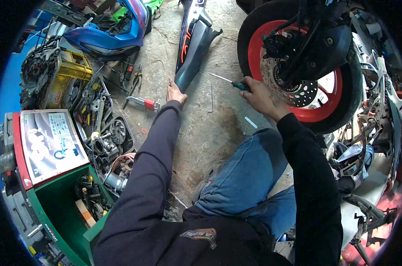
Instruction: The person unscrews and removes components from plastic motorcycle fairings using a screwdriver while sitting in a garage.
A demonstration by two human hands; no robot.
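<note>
My left hand (175,93) is closed round the near end of a long black plastic fairing panel (195,57) with orange-red markings, which lies on the floor ahead of me. In my right hand (261,99) is a screwdriver (221,78) with a dark green handle, its thin shaft pointing left toward the panel, tip apart from it. Between my hands an L-shaped hex key (212,99) rests on the concrete. Beside my left wrist lies a red-and-silver tool (144,103) of a kind I cannot make out.
A motorcycle wheel with a black tyre (254,27) and red rim stands close right of my right hand. At left are a blue fairing (107,42), a yellow crate (72,67), pliers (137,80), a tray of metal parts (131,141) and a green box (48,195). A pale strip (251,122) lies near my knee.
</note>
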